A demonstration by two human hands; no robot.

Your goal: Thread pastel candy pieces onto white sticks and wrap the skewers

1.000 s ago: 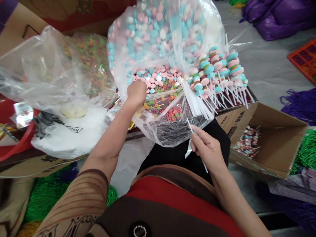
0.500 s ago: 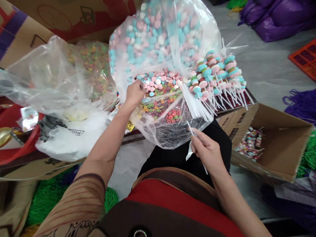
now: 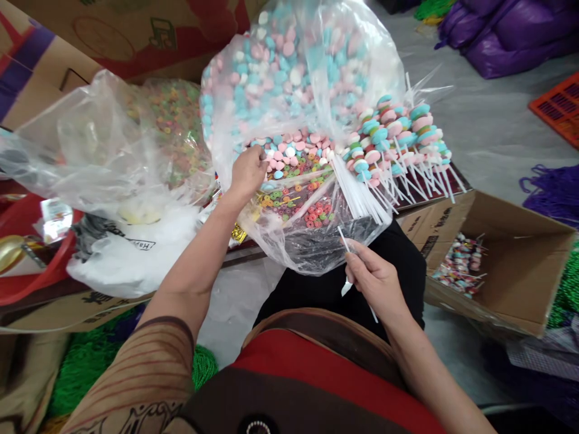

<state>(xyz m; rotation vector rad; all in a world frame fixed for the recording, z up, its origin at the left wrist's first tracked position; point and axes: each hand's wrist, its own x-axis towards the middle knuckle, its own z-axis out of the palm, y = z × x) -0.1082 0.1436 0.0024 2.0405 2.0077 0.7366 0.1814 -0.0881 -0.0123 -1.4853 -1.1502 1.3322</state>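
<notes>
My left hand is at the left edge of the loose pink, blue and white candies, its fingers curled together; whatever they pinch is hidden. Between the thumb and fingers of my right hand is a thin white lollipop stick, tilted, its upper end bare. A small white strip hangs beneath that hand. Ring-shaped candies in red, green and orange lie on clear plastic in front of me. Beside them is a bundle of white sticks, and to its right several candy skewers are piled.
A large clear bag of candies stands behind the loose ones. At left are a bag of ring candies, a white plastic bag and a red basin. An open carton with wrapped skewers is at right.
My left hand stays at the candies with its fingers curled. My right hand, still holding the stick, has shifted slightly left. The whole view has moved a little.
</notes>
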